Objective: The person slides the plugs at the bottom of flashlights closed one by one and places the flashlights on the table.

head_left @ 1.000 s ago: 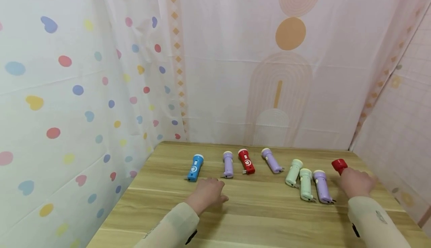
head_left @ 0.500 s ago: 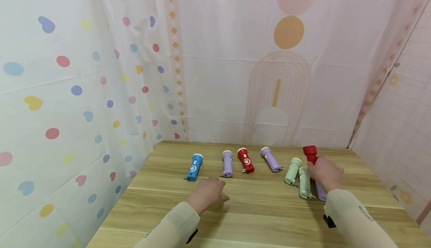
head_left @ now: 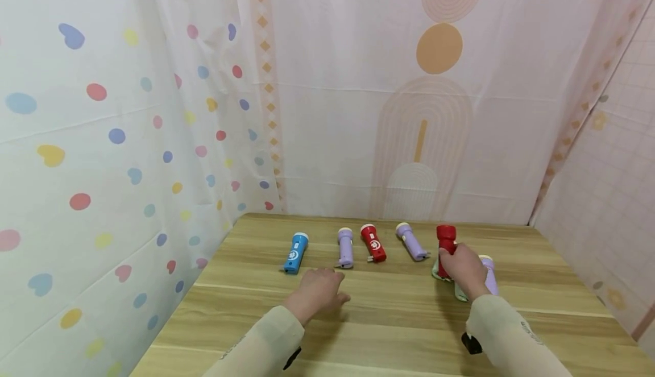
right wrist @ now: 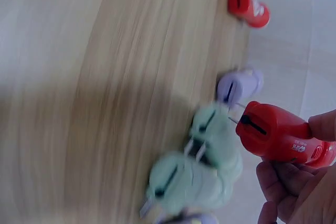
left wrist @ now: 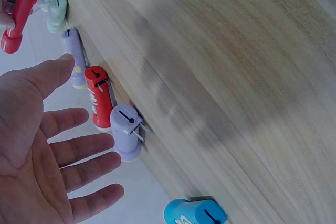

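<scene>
My right hand (head_left: 467,268) grips a red flashlight (head_left: 446,240) by its body and holds it above the two mint-green flashlights (right wrist: 189,182), partly covering them in the head view. In the right wrist view, metal plug prongs stick out of the held flashlight's tail. A purple flashlight (head_left: 490,274) lies just right of the green ones, half hidden by the hand. My left hand (head_left: 318,293) hovers over the table with spread, nearly straight fingers and holds nothing. Nearest to it are a blue flashlight (head_left: 295,253) and a purple flashlight (head_left: 345,248).
Another red flashlight (head_left: 373,243) and a purple flashlight (head_left: 411,242) lie farther back along the wooden table (head_left: 389,331). A patterned curtain (head_left: 327,138) hangs behind the table, and a dotted curtain (head_left: 117,195) lines the left side.
My right hand has carried the red flashlight leftward from the table's right side, past the purple flashlight to above the green ones. My left hand has stayed nearly still.
</scene>
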Tool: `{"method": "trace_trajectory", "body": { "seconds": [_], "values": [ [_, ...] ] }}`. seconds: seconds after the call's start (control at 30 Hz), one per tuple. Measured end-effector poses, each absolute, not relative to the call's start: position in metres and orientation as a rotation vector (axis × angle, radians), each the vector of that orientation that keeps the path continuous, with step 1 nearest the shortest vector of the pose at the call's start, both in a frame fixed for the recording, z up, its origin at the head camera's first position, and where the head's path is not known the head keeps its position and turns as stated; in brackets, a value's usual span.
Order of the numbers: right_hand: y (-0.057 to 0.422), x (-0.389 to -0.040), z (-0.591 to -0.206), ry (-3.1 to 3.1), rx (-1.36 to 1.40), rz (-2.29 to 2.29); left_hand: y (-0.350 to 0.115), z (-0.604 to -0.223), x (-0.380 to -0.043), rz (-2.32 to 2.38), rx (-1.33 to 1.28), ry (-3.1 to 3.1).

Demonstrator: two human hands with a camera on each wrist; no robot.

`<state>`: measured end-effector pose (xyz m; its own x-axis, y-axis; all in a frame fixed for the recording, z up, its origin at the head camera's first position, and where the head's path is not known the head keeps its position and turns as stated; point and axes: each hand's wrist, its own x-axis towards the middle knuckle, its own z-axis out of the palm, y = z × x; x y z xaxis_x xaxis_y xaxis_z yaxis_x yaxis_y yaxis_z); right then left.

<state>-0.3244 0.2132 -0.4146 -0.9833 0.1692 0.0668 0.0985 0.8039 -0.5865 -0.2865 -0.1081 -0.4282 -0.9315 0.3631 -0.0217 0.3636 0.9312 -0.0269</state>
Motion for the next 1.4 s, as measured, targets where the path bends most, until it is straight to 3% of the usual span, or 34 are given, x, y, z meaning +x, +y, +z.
{"method": "trace_trajectory", "body": {
  "seconds": [0.93,1.4],
  "values": [
    [0.137,-0.324,-0.433,-2.666,-0.380,1.938,-0.090,-0.427,-0.289,-0.038,0.780,3.151],
    [0.109,-0.311,-0.433,-2.544,-0.255,2.236,-0.087,-0.427,-0.288,0.020,0.977,3.241]
  ]
}}
